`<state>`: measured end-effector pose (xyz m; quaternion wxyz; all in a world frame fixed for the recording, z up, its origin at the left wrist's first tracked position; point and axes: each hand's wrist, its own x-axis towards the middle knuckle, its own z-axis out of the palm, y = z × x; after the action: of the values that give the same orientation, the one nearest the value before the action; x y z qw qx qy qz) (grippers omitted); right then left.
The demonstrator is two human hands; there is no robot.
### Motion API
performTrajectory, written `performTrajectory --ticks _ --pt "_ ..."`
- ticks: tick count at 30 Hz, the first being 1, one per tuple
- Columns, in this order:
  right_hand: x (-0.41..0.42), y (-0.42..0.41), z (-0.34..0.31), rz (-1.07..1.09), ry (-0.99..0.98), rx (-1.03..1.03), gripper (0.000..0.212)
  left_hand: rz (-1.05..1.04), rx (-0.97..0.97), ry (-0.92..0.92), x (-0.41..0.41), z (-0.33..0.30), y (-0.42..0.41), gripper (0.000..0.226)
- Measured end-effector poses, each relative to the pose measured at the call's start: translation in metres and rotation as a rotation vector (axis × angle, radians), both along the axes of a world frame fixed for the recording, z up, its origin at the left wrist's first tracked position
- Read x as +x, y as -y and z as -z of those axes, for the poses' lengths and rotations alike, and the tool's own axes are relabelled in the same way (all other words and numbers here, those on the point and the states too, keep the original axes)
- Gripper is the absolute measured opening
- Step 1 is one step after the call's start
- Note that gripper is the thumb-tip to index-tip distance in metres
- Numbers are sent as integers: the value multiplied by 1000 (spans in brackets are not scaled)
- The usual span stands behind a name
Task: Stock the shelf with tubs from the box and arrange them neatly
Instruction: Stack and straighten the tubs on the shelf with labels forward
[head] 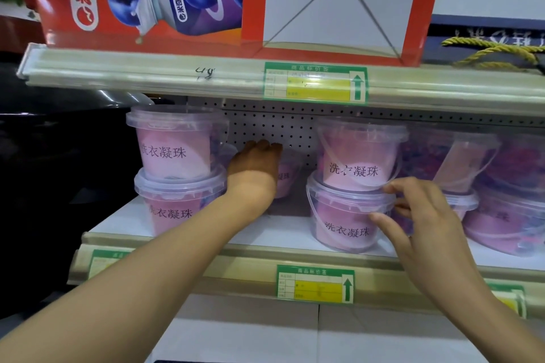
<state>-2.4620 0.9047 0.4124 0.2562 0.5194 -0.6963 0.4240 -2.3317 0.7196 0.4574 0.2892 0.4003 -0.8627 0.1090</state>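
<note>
While reaching deep into gap between stacks, left hand [256, 160] is covering single clear plastic tub with pink label [285, 178] at far back of white metal shelf [283, 233]; grip hidden, cannot tell. Right hand [418, 215], fingers spread and loosely curved, is touching lid rim of lower tub in middle two-tub stack [352, 186]. Left two-tub stack [177, 169] sitting near forearm. Risk: forearm or nudging fingers likely shifting upper tubs, toppling them off shelf edge.

Tubs [351, 215] – clear glossy plastic; shelf [188, 225] – matt, smooth.
</note>
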Motion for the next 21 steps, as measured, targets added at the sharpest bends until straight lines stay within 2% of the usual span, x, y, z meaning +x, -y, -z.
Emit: performTrajectory --ticks 4,9,12,15,17,21 --pt "6 2 -1 -34 17 -7 34 120 35 -151 33 11 -27 65" --pt "27 20 -1 -75 8 -5 33 397 -31 -311 89 34 -58 53" --pt "42 31 -1 -89 -8 -16 33 345 -93 -367 120 44 -62 39" --pt "55 40 -2 -100 -17 -13 32 235 -127 -469 142 45 -54 35" --pt "62 46 -3 -96 -15 -9 31 182 -127 -499 151 45 -47 39" --pt "74 56 -2 -77 -18 -11 32 141 -81 -533 158 51 -34 61"
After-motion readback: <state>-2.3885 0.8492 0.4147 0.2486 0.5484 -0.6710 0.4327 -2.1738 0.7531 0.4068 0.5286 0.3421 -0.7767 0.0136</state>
